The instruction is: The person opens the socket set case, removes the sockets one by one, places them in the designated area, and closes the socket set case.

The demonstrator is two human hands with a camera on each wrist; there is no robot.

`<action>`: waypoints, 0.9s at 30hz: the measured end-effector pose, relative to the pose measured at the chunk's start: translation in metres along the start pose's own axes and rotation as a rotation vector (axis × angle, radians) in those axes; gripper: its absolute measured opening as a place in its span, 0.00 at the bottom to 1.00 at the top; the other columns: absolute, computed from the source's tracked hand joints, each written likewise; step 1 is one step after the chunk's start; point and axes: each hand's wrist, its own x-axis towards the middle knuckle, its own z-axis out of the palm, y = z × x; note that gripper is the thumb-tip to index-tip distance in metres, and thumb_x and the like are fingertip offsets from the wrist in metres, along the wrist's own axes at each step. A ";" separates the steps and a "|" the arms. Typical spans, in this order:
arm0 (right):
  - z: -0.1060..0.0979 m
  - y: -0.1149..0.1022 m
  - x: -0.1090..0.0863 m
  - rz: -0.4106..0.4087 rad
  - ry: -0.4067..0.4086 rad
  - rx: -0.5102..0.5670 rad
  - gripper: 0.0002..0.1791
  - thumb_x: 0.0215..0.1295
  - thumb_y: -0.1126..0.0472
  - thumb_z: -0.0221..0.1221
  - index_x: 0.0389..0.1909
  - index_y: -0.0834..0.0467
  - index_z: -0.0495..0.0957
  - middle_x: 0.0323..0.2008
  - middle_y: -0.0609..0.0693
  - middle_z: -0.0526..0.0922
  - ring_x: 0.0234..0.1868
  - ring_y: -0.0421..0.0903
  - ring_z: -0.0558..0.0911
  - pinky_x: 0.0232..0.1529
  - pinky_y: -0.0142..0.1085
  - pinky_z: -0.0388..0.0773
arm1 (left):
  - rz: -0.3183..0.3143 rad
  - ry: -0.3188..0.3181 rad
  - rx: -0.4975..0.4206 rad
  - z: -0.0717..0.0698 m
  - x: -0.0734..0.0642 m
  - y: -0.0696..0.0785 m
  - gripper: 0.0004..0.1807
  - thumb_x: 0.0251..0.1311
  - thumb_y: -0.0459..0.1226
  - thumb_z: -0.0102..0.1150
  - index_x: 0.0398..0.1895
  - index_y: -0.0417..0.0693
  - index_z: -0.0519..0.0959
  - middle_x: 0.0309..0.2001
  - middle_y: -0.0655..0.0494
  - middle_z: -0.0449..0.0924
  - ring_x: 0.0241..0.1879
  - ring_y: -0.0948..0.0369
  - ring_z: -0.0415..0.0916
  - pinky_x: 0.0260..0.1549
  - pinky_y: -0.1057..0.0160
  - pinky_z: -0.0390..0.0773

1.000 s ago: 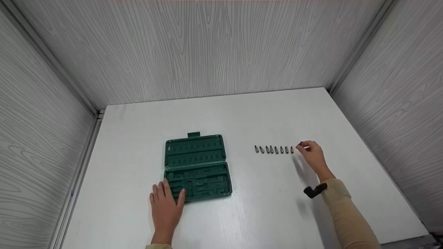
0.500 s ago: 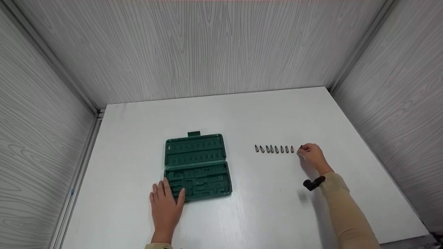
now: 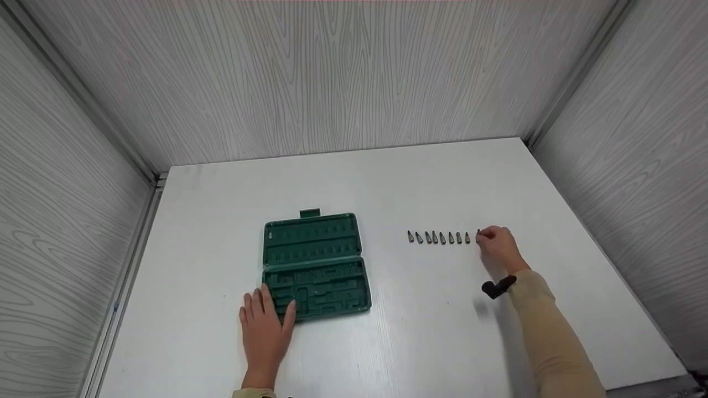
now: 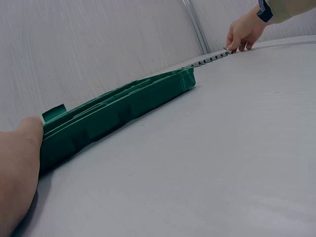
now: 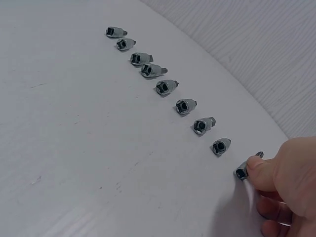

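My right hand [image 3: 500, 246] pinches a small metal bit socket [image 5: 242, 171] between thumb and fingers, close over the table at the right end of a row. Several more bit sockets [image 5: 186, 106] lie in that row, square holes towards me and tips pointing away. An opened green plastic case [image 3: 315, 265] lies flat to the left of them, its moulded recesses showing. At the case's near left corner rests my left hand [image 3: 265, 337], fingers extended along the side and thumb at the front edge. In the left wrist view the case's front wall [image 4: 118, 118] shows beside that hand.
The white table [image 3: 398, 342] carries the case and the row. Grey wood-grain panels [image 3: 343, 77] stand behind it and on both sides. A black wrist strap piece [image 3: 498, 287] sits at my right cuff.
My right hand has come down slightly with the bit socket to the row's right end, and the socket now stands straighter in the fingers. The left hand and case have stayed put.
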 end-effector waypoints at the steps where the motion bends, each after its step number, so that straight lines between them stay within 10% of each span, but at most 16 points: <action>1: 0.000 0.000 0.000 0.000 0.005 -0.001 0.15 0.68 0.62 0.51 0.47 0.71 0.75 0.44 0.65 0.76 0.46 0.57 0.74 0.47 0.47 0.70 | -0.003 -0.003 -0.002 0.000 0.000 0.000 0.49 0.61 0.66 0.37 0.71 0.36 0.49 0.66 0.33 0.53 0.68 0.39 0.41 0.63 0.42 0.42; 27: -0.003 -0.007 -0.018 0.019 0.067 0.080 0.16 0.70 0.59 0.49 0.51 0.66 0.72 0.50 0.63 0.69 0.50 0.58 0.71 0.48 0.48 0.70 | -0.007 -0.009 -0.003 -0.002 0.000 0.001 0.49 0.61 0.65 0.37 0.71 0.37 0.48 0.66 0.33 0.53 0.69 0.40 0.41 0.63 0.42 0.41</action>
